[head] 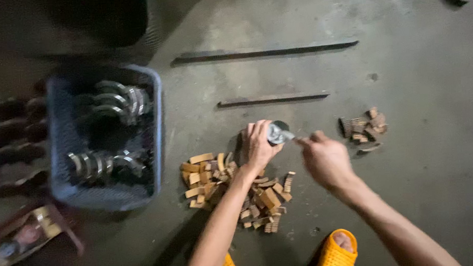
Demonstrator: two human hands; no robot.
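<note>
The person crouches over a grey concrete floor [402,64], both arms reaching forward, orange sandals [336,253] showing at the bottom edge of the view. The left hand [259,144] is clenched around a small round metal part [275,132], holding it just above the floor with the fingers wrapped over its near side. The right hand [325,158] is closed in a pinch on a thin, pale tool [294,139], whose tip meets the metal part; the picture is too blurred to tell what kind of tool it is.

Beneath and just beside the left wrist lies a loose heap of small tan blocks [217,178], some flat, some ribbed along one face. A smaller, darker cluster of similar pieces [363,127] sits well apart to the right. To the left stands a blue plastic crate [157,120] holding curved, shiny metal half-rings [117,100], and two long dark metal strips [265,52] lie farther off on the floor.

Judging by the grasp, the step in hand seems to be working the tool's tip against the metal part, perhaps prying or scraping something off it. The next move would probably call for a firm left-hand hold so the part does not turn, and a controlled push from the right hand so the tool does not slip toward the left fingers.
</note>
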